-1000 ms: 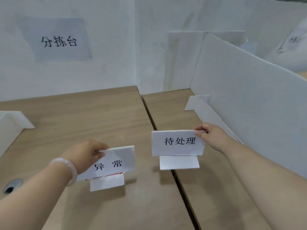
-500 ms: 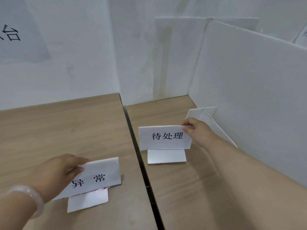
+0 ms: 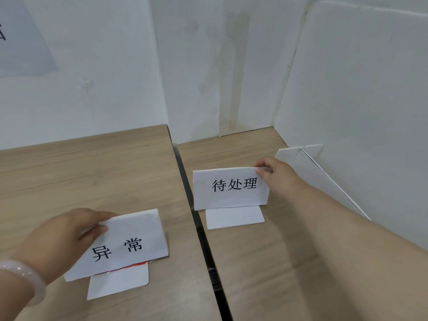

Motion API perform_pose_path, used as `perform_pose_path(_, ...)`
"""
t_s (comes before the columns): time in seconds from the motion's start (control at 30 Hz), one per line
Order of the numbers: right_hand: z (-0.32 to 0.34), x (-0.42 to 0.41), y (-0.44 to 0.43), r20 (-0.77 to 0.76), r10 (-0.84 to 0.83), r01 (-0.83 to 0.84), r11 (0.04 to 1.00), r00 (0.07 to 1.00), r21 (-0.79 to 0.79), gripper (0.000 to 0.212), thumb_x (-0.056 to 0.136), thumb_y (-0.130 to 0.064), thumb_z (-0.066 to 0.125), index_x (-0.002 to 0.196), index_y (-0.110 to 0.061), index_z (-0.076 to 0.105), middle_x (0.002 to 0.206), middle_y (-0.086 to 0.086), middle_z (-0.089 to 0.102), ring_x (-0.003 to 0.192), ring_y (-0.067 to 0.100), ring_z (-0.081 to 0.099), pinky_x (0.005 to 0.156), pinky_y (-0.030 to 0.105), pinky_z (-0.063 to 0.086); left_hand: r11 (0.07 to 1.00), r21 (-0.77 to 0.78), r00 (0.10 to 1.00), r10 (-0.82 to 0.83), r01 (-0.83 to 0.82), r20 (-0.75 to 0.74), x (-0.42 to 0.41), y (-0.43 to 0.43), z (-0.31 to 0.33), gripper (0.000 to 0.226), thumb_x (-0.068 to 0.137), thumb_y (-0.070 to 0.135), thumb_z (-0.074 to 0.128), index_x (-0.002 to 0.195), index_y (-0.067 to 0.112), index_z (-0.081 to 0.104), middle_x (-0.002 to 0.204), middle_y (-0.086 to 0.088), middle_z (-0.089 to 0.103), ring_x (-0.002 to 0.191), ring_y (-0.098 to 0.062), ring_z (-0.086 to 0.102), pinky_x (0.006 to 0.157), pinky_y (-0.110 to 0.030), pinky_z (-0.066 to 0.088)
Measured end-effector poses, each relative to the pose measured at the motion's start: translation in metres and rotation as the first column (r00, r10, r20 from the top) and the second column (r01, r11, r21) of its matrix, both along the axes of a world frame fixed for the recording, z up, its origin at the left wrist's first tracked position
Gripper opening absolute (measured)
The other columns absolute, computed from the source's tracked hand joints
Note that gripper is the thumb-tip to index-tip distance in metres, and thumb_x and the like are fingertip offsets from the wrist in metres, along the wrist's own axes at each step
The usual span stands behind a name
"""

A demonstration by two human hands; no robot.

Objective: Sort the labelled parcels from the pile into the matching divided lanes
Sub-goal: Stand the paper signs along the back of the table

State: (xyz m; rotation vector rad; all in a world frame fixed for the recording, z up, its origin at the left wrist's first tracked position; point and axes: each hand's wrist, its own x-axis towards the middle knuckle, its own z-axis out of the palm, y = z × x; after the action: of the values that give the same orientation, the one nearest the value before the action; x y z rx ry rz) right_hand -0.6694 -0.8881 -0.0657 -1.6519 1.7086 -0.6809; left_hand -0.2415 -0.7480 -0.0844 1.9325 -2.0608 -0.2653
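My left hand [image 3: 67, 237] pinches the 异常 sign [image 3: 122, 246] at its top-left corner; my right hand [image 3: 275, 173] pinches the 待处理 sign [image 3: 231, 188] at its top-right corner. Both stand on the desk [image 3: 92, 172]. Light, flexible card: grip edges gently. No parcels visible.

Place: makeshift sorting station, office-like room
Desks: 2 wood-grain tops [image 3: 92, 181], dark seam [image 3: 201, 228] between them
Signs: 异常 card [image 3: 125, 246] left of seam, 待处理 card [image 3: 231, 188] right of it
Divider: white foam board [image 3: 359, 112], far right of seam
Wall: white, printed sheet [image 3: 20, 38] taped up
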Motion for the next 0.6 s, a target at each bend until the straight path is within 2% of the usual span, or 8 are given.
perform_pose_path(0.1,0.0,0.006,-0.01,-0.006,-0.009,0.009,1.0,1.0,-0.001,0.011,0.099,-0.018,0.052,0.105,-0.022,0.06,0.112,-0.001,0.06,0.099,0.017,0.054,0.081,0.025,0.037,0.999,-0.04,0.999,0.019,-0.017,0.026,0.0,-0.007,0.004,0.046,0.085,0.035,0.055,0.106,0.075,0.046,0.089,0.027,0.061,0.079,-0.009,0.057,0.067,-0.039,0.051)
perform_pose_path(0.2,0.0,0.012,-0.022,-0.029,-0.014,0.014,1.0,0.999,-0.011,0.01,0.1,-0.018,0.05,0.102,-0.025,0.058,0.108,-0.002,0.058,0.097,0.017,0.053,0.079,0.025,0.037,0.996,-0.066,0.995,0.07,-0.065,0.073,0.007,-0.019,-0.003,0.041,0.087,0.018,0.069,0.107,0.053,0.063,0.089,0.022,0.063,0.082,-0.018,0.062,0.066,-0.041,0.051)
perform_pose_path(0.27,-0.001,0.015,-0.03,-0.048,-0.029,0.028,0.999,0.998,-0.023,0.011,0.101,-0.018,0.049,0.101,-0.026,0.057,0.109,-0.001,0.056,0.096,0.017,0.051,0.077,0.027,0.038,0.992,-0.087,0.988,0.105,-0.096,0.113,0.011,-0.027,-0.006,0.037,0.086,0.013,0.07,0.109,0.042,0.067,0.091,0.016,0.066,0.082,-0.022,0.063,0.067,-0.043,0.052)
perform_pose_path(0.43,-0.006,0.015,-0.051,-0.074,-0.076,0.071,0.995,0.994,-0.074,0.014,0.1,-0.02,0.048,0.1,-0.029,0.058,0.123,0.005,0.056,0.098,0.02,0.052,0.077,0.028,0.039,0.975,-0.152,0.971,0.185,-0.163,0.15,0.01,-0.046,-0.006,0.034,0.086,0.013,0.069,0.112,0.035,0.07,0.096,0.006,0.071,0.087,-0.03,0.066,0.068,-0.042,0.051)
perform_pose_path(0.6,-0.01,0.016,-0.066,-0.083,-0.101,0.091,0.99,0.991,-0.11,0.016,0.1,-0.018,0.048,0.099,-0.03,0.059,0.124,0.007,0.057,0.099,0.02,0.053,0.077,0.026,0.039,0.955,-0.211,0.956,0.245,-0.209,0.161,0.004,-0.066,-0.004,0.031,0.089,0.015,0.065,0.115,0.03,0.071,0.103,-0.001,0.072,0.096,-0.035,0.065,0.074,-0.043,0.049)
